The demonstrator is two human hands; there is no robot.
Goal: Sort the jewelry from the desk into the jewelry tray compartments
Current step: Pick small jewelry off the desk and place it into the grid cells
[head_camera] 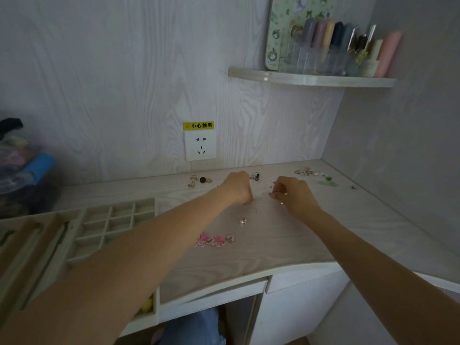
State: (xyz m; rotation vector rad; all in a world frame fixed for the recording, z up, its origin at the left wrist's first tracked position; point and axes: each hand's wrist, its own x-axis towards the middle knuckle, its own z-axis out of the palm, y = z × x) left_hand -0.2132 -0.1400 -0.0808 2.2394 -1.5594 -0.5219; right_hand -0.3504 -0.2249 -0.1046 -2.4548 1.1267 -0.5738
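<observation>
Near the desk's front edge lie pink flower bits w/ a small gold piece at their right end. A bit further in, mid desk, sits a small silver ring, alone.

At the desk's left end is the tray, w/ lots of small square boxes; the ones you can see look bare.

Past the ring, both your hands work close together. Your left hand is curled into a fist, knuckles down on the desk; can't tell if it holds anything. Your right hand is just beside it, fingers bent, pinching a tiny thin piece at the tips. Too small to say what it is.

Along the back edge, left to right: gold bits & a black bead, a small dark earring just behind your left hand, then a pile of pink & gold bits near the back right corner, w/ green bits beside it.

On the wall: a socket w/ a yellow label, & a shelf up right w/ tubes on it.
</observation>
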